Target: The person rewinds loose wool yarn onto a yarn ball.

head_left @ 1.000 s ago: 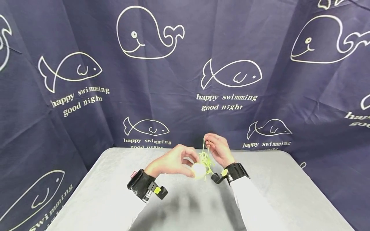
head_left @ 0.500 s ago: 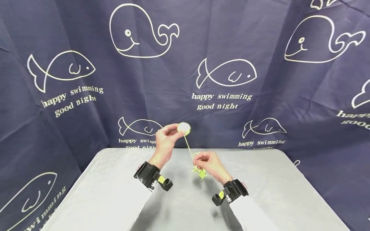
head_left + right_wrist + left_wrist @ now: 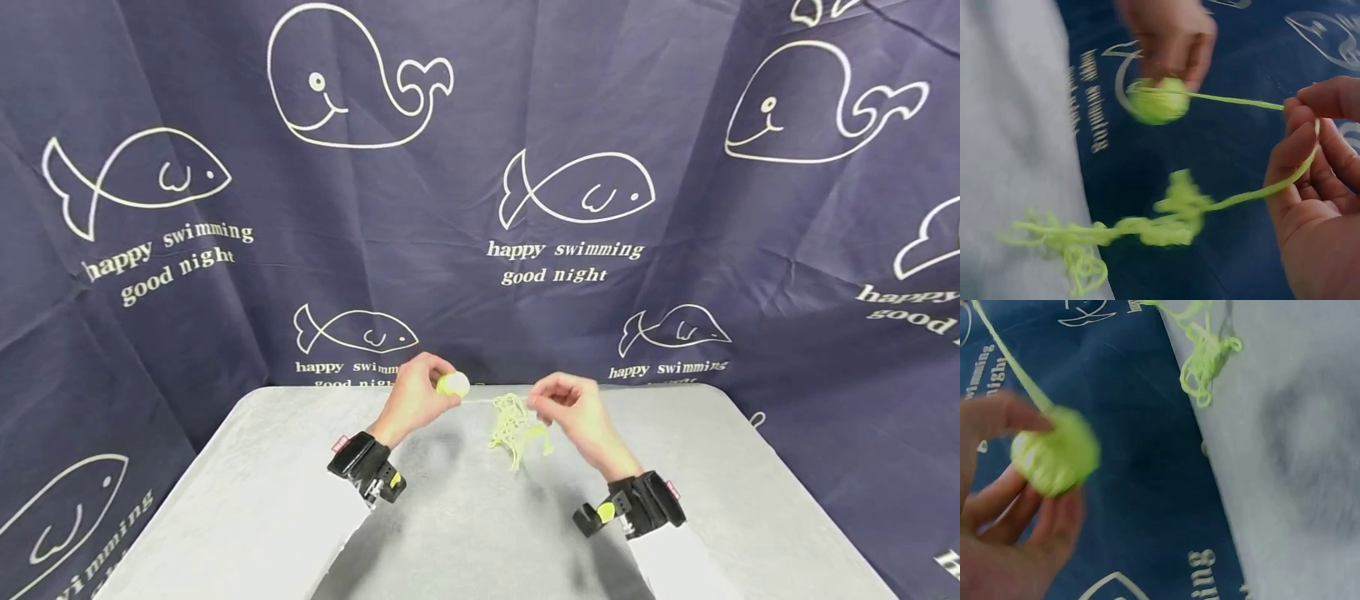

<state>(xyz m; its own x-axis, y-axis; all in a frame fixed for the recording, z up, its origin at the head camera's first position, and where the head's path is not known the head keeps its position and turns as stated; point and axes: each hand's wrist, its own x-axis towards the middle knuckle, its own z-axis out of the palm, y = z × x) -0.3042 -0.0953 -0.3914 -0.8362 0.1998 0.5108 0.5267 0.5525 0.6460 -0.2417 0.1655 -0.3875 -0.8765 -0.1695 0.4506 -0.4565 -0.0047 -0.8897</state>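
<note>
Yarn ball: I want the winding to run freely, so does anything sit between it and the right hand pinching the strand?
Nothing visible: the strand runs bare from yarn ball to right hand.

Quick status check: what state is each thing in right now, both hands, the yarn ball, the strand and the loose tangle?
Left hand: raised, gripping the yarn ball.
Yarn ball: wound, held off the table.
Right hand: pinching the strand.
Strand: stretched straight between ball and right hand.
Loose tangle: unwound, hanging from the right hand over the table.

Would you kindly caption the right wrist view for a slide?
Left hand grips a yarn ball; right hand pinches its strand.
</note>
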